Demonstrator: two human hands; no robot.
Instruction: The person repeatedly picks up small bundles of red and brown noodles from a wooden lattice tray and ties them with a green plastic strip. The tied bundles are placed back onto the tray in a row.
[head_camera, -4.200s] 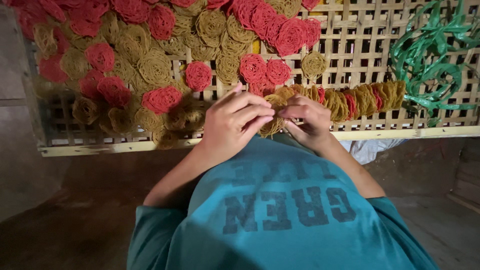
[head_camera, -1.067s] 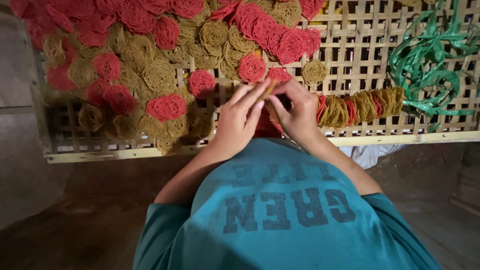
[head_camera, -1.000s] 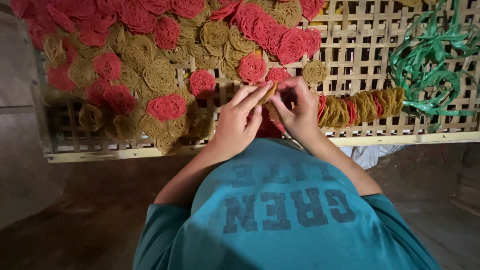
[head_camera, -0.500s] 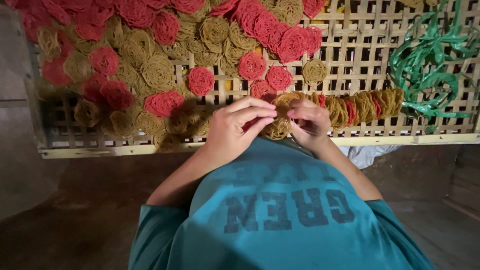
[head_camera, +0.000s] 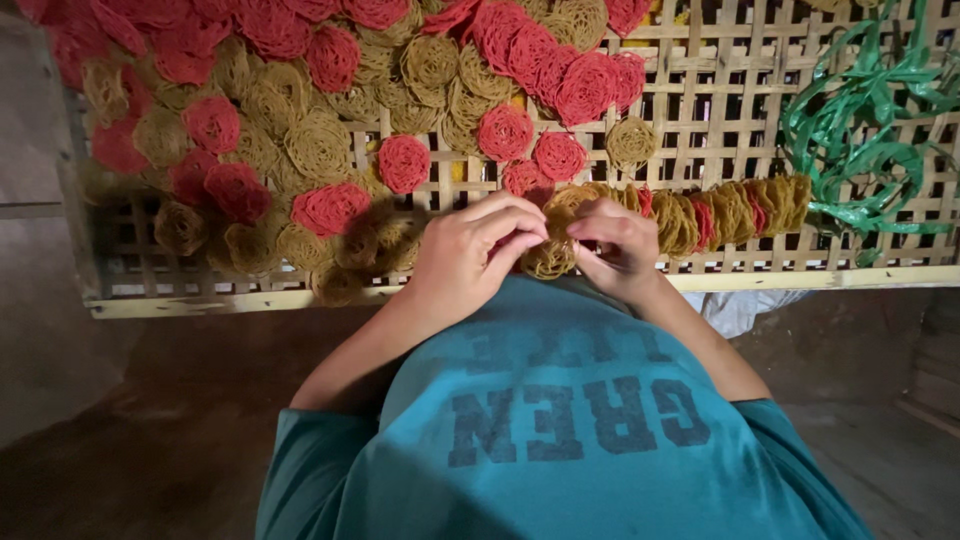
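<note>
So both hands pinch one tan disc (head_camera: 549, 258) at the rack's (head_camera: 480, 297) near edge: left hand (head_camera: 478, 252) left of it, right hand (head_camera: 618, 240) right, equally close.

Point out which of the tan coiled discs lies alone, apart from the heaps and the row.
The tan disc on the bare bamboo lattice, above the stacked row; nothing touches it.

The left part of the bamboo lattice tray (head_camera: 700, 110) is crowded with red and tan noodle coils (head_camera: 320, 150). Bare lattice is left open right of centre, bounded by a row of stacked coils (head_camera: 730, 210) below and green strips (head_camera: 870, 150) at the right.
</note>
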